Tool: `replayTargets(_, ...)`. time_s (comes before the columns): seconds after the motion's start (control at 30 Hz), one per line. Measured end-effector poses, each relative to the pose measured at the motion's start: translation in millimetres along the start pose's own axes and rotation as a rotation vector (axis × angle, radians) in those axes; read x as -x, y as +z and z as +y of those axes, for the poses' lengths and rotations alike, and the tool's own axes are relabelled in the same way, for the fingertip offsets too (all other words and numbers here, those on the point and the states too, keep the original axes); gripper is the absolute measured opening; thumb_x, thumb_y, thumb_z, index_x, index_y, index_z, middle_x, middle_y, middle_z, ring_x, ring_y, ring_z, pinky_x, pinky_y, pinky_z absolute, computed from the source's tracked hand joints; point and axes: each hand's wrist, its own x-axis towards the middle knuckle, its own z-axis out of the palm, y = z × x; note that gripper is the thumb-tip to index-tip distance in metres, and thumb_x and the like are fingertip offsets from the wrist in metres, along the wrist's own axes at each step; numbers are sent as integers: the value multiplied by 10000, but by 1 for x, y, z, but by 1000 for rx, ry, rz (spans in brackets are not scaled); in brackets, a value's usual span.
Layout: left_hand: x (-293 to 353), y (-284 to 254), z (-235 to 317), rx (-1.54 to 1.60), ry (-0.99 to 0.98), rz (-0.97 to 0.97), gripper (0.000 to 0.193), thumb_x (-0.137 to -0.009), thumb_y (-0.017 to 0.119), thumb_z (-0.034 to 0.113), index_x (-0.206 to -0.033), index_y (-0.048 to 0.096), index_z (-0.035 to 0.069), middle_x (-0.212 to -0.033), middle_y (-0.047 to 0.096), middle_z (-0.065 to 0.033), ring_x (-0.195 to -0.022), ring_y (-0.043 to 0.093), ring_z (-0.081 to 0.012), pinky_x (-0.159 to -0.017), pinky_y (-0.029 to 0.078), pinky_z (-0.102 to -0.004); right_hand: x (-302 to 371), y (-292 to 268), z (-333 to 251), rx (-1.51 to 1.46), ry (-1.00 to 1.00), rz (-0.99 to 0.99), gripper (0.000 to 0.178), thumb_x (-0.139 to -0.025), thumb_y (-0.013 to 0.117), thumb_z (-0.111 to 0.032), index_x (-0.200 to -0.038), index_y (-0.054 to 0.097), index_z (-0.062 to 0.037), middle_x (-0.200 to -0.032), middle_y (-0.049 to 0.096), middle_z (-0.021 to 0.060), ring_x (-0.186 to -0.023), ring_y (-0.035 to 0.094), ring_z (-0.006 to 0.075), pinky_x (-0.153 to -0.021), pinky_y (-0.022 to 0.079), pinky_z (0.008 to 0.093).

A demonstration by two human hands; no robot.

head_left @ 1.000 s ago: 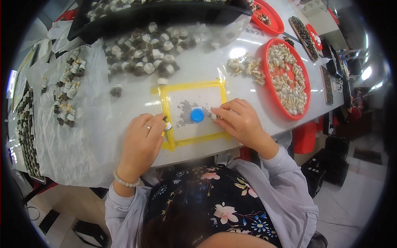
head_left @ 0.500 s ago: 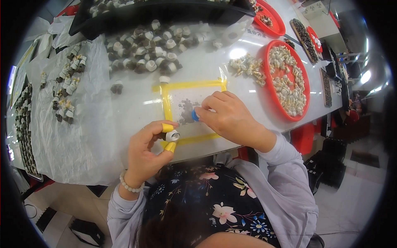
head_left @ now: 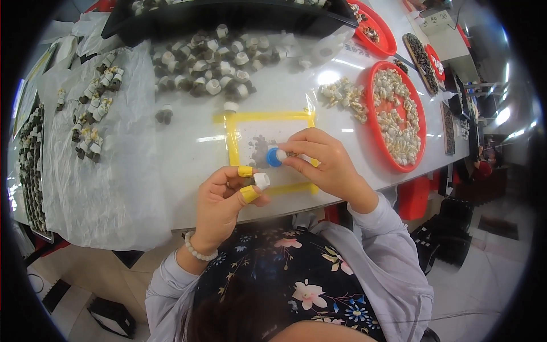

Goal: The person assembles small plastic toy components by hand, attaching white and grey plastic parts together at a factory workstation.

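My left hand (head_left: 219, 199), yellow coverings on thumb and forefinger, pinches a small white-and-dark cup-shaped piece (head_left: 261, 180) near the table's front edge. To its upper right, my right hand (head_left: 319, 162) is closed on a small whitish piece (head_left: 281, 154) between thumb and fingers. That piece touches or hovers over a round blue cap (head_left: 274, 157); I cannot tell which. The cap rests beside dark wet-looking spots (head_left: 261, 145) inside a rectangle of yellow tape (head_left: 232, 145). A single white-and-dark piece (head_left: 231, 107) lies at the tape's upper left corner.
Many white-and-dark pieces (head_left: 213, 86) lie beyond the tape, before a black tray (head_left: 228, 25). At right, a red round tray (head_left: 373, 122) holds whitish pieces, with a loose pile (head_left: 345, 94) beside it. Crinkled white sheeting (head_left: 114, 188) on the left carries finished-looking clusters (head_left: 94, 108).
My left hand has moved right and slightly up, turning its piece. My right hand has shifted to the right and down, so the whitish piece and more of the blue cap now show.
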Motion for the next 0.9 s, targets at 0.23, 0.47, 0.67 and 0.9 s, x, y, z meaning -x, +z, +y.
replayTargets(0.23, -5, 2, -5, 72, -20, 14, 256, -825, 568, -36, -1077, 521, -41, -976, 615, -127, -815, 639, -222, -761, 530, -320, -4, -1, 2, 68, -110, 6, 254, -689, 700, -32, -940, 659, -35, -847, 606, 86, -764, 571, 231, -651, 462, 307)
replayTargets(0.47, -6, 0, -13, 86, 75, -8, 262, -809, 584, -50, -1067, 536, -35, -972, 620, -129, -819, 639, -228, -773, 530, -333, -8, -6, 0, 156, -210, 2, 258, -671, 703, -31, -926, 657, -32, -826, 600, 83, -739, 562, 235, -646, 451, 320)
replayTargets(0.67, -4, -1, -12, 87, 56, -10, 253, -801, 589, -58, -1049, 543, -35, -959, 626, -132, -858, 629, -212, -780, 544, -361, -1, -8, -15, -273, 7, -22, 256, -715, 698, -32, -968, 660, -29, -855, 620, 92, -778, 597, 199, -688, 465, 281)
replayTargets(0.9, -4, -1, -15, 96, 73, 7, 238, -808, 583, -59, -1042, 545, -35, -1000, 615, -135, -898, 618, -210, -792, 546, -378, 2, -1, -14, -422, 57, -90, 240, -730, 684, -17, -969, 661, -23, -878, 630, 102, -805, 608, 196, -713, 468, 270)
